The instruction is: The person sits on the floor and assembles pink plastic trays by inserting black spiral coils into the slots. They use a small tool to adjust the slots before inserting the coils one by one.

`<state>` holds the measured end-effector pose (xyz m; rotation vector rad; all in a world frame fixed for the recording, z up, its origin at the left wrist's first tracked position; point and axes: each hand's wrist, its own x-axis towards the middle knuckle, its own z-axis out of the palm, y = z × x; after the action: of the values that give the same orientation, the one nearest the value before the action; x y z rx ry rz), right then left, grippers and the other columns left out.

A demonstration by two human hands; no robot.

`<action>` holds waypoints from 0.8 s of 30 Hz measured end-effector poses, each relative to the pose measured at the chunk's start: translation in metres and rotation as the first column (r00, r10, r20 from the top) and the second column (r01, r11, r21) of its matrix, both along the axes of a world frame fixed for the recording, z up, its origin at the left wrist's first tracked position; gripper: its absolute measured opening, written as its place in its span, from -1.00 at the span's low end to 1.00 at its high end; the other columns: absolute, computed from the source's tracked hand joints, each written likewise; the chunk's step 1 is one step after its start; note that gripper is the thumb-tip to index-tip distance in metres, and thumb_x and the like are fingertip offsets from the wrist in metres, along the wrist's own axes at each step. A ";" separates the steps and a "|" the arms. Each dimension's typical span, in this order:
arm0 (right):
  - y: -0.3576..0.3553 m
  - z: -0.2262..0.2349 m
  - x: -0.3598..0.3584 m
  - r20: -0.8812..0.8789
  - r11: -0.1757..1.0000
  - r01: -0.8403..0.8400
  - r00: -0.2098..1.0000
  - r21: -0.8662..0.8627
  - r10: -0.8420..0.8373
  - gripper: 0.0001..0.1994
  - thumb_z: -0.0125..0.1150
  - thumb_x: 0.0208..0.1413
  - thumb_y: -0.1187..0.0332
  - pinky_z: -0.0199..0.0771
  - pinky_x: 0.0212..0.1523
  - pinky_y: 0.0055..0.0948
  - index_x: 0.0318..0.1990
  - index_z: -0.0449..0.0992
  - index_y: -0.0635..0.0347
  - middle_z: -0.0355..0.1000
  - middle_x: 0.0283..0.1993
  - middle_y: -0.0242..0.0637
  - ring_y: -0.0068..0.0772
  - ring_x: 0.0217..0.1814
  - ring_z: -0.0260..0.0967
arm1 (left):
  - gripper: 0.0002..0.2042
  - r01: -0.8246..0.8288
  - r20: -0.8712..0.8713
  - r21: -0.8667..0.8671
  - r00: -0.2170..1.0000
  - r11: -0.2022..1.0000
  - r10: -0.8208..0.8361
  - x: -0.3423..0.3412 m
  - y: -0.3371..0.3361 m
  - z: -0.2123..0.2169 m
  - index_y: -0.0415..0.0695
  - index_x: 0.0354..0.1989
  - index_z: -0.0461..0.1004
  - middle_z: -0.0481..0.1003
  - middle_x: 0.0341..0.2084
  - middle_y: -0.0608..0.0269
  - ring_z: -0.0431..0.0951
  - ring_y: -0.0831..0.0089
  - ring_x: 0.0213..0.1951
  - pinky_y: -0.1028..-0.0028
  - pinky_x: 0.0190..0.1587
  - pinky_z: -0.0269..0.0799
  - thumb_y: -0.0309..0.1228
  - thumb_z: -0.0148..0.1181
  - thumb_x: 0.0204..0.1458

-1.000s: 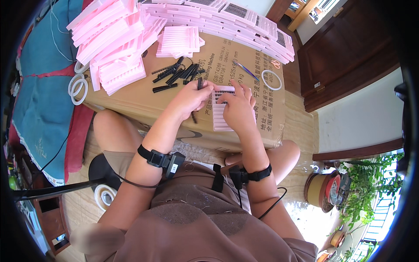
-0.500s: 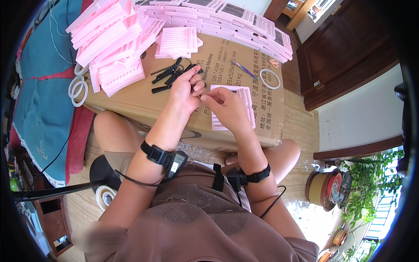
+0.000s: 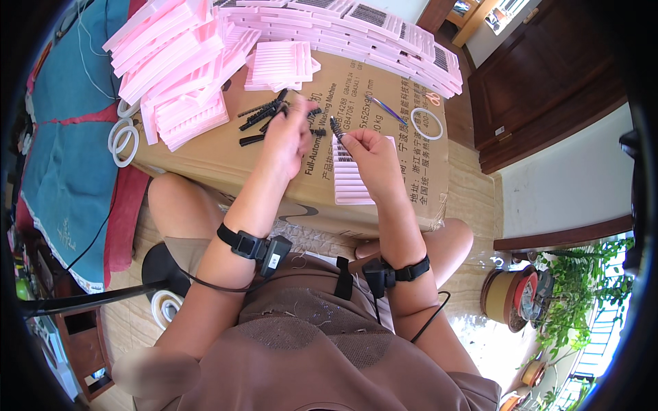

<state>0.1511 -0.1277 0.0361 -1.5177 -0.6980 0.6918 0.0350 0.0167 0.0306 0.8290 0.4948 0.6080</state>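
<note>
My right hand (image 3: pixel 372 156) pinches a black bristly strip (image 3: pixel 336 128) between thumb and fingertips; the strip stands up from the fingers. Just under that hand lies a pink grooved tray (image 3: pixel 351 183), with dark strips in its upper grooves and part of it covered by the hand. My left hand (image 3: pixel 295 135) is to the left, smeared by motion, so its fingers cannot be made out. Beyond and beside it is a loose pile of black bristly strips (image 3: pixel 255 116), partly hidden by the hand. All of this rests on a large cardboard box (image 3: pixel 274 185).
Stacked pink trays (image 3: pixel 168 51) rise at the back left, and a smaller stack (image 3: pixel 281 64) sits near the middle. Filled trays (image 3: pixel 384 41) line the far edge. A blue pen (image 3: pixel 389 109), a white ring (image 3: pixel 428 124) and orange-handled scissors (image 3: pixel 432 100) lie at the right.
My hands, close together before, are now apart. The left has moved up and left toward the strip pile; the right has shifted slightly right, with the black strip now visible in it.
</note>
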 end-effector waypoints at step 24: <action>-0.055 -0.001 0.023 0.566 0.963 0.173 0.824 -0.206 -0.027 -0.83 0.47 0.04 0.35 0.49 -0.14 -0.38 -0.25 0.73 0.20 0.63 -0.34 -0.25 -0.31 -0.24 0.53 | -0.77 0.443 -0.527 0.701 0.850 0.559 -0.013 -0.008 -0.007 -0.020 -0.28 -0.12 0.57 0.54 -0.48 0.28 0.50 0.51 -0.43 0.45 -0.34 0.42 -0.33 0.16 0.31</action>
<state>0.1739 -0.1823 0.0346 -2.0106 -0.9861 0.2425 0.0271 0.0092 0.0102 1.9470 0.5224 0.3431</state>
